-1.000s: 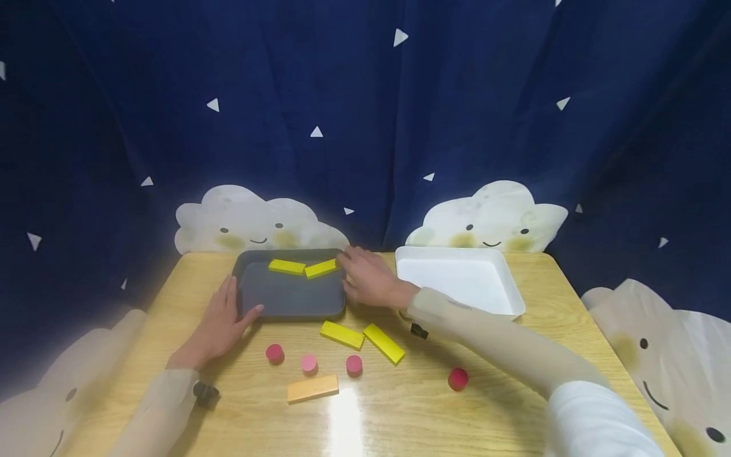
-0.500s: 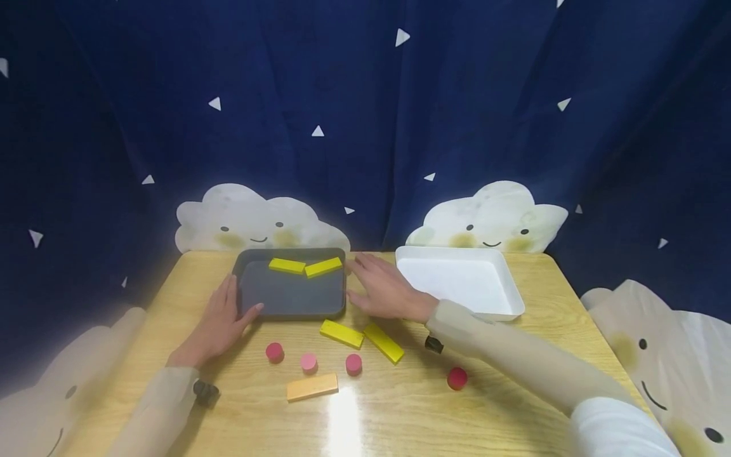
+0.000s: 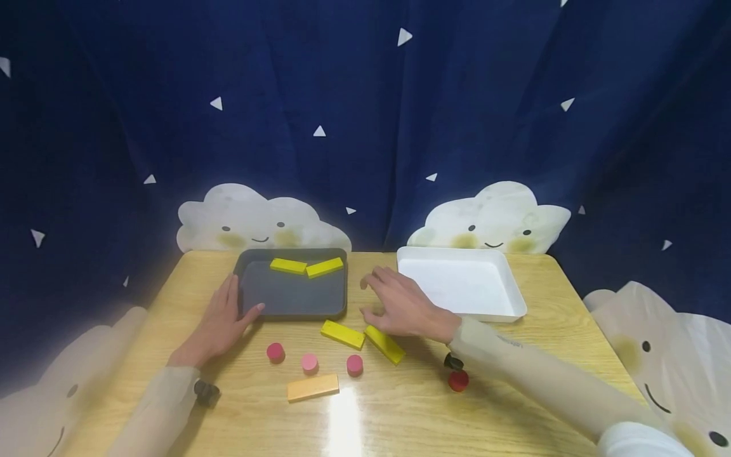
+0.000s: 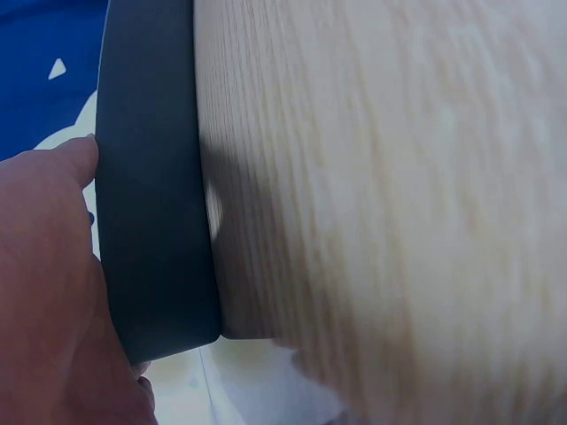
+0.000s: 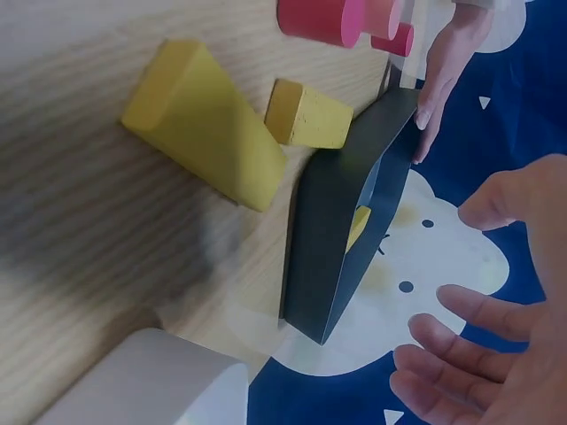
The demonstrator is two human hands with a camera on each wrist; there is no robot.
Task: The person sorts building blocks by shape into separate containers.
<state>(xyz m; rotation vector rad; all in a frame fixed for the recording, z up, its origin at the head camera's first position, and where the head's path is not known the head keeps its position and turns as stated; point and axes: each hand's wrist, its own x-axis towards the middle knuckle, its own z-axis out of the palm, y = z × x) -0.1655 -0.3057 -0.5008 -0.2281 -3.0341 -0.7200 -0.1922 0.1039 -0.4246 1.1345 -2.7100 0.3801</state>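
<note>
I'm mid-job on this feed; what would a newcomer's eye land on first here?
Probably the four bright yellow blocks: two inside the grey tray, towards its far side, and two on the wooden table in front of it. Next, perhaps, the left hand at that tray's left edge and the right hand, holding nothing, near the two table blocks. Behind it all, smiling white clouds stand out against the dark blue curtain.

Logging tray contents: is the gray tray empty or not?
Not empty: in the head view, two yellow blocks lie inside the gray tray, near its far wall.
</note>
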